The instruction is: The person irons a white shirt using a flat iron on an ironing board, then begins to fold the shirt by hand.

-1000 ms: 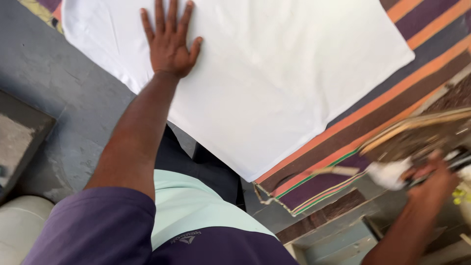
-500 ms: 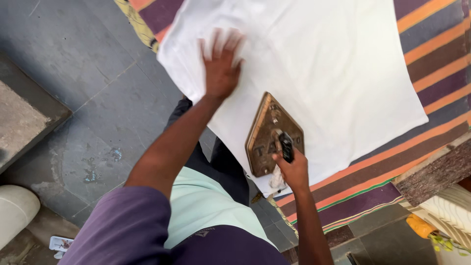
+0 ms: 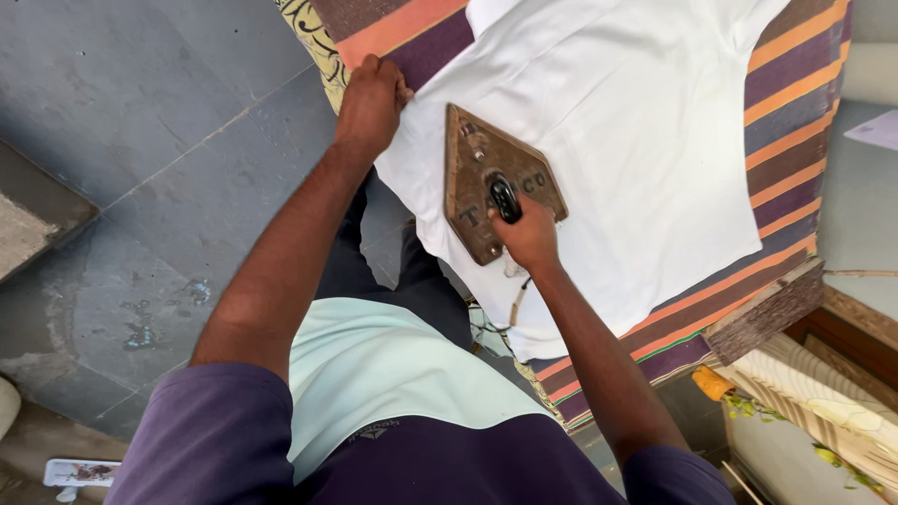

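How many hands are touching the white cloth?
2: the left hand grips the white cloth at its edge; the right hand holds the iron on it.

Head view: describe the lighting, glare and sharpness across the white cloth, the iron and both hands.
Head view: soft, even daylight, no hard shadows; the white cloth is bright and nearly washed out, with faint folds showing; the brown iron is sharp, its black handle glinting slightly under the right hand; the left hand at the cloth's edge is crisp; no motion blur; the floor looks dimmer.
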